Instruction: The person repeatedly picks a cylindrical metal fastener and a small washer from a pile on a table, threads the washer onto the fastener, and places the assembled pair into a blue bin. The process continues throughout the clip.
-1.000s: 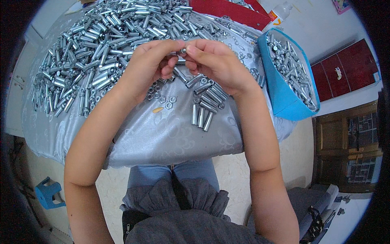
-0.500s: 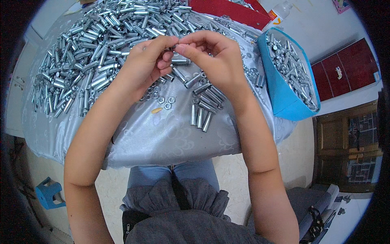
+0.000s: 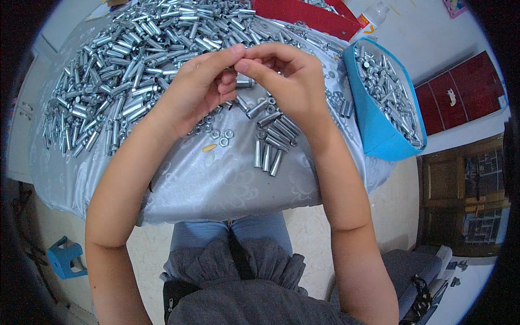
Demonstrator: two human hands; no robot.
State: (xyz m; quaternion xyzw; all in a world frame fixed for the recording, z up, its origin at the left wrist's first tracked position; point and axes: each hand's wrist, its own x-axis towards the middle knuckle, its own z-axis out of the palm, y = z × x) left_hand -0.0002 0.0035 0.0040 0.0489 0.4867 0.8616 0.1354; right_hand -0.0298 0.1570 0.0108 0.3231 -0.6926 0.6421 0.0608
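Over the far middle of the table, my left hand and my right hand meet with thumbs and forefingers pinched together. Whatever sits between the fingertips is hidden by them. Below the hands lie several hex nuts and a small yellow piece. Short metal sleeves are grouped on the cloth below my right hand. A large heap of silvery sleeve anchor bolts spreads beyond and to the left of my left hand.
A silvery patterned cloth covers the table. At its right edge stands a blue fabric bin full of metal bolts. A red box and a white bottle are at the far right. A blue stool stands on the floor at left.
Both hands stay together in nearly the same place. My left fingers have turned slightly and shifted a little right, covering the bit of metal that showed between the fingertips.
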